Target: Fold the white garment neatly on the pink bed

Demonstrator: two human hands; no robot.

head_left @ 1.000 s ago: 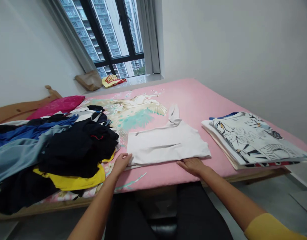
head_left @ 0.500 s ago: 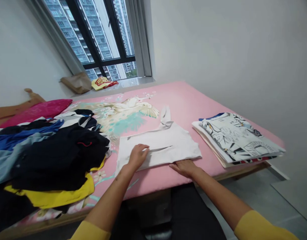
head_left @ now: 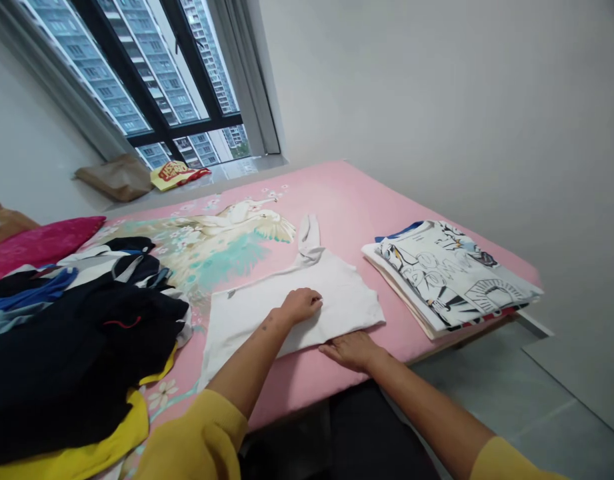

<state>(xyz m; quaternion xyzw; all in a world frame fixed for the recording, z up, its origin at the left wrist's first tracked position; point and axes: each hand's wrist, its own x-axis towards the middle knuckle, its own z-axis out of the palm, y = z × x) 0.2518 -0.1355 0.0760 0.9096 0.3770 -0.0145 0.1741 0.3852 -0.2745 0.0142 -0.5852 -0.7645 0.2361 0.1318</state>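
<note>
A white shirt (head_left: 257, 307) lies folded flat on the pink bedspread in front of me, one sleeve (head_left: 309, 233) pointing away toward the far side. My left hand (head_left: 301, 305) rests on the middle of the shirt with its fingers curled in; whether cloth is pinched between them is hidden. At the shirt's near edge, my right hand (head_left: 354, 350) lies low and flat, thumb side toward the left. Some of its fingertips are covered by the edge of the cloth.
A loose heap of dark, blue and yellow clothes (head_left: 87, 353) covers the bed's left side. To the right sits a stack of folded shirts (head_left: 447, 273), a printed one on top. Behind are a magenta pillow (head_left: 51, 243), a brown bag (head_left: 119, 177) and a yellow packet (head_left: 174, 175).
My left hand has slid right across the shirt and its fingers have curled in. The long crease beside it no longer shows. My right hand stays at the near edge. The view has shifted right.
</note>
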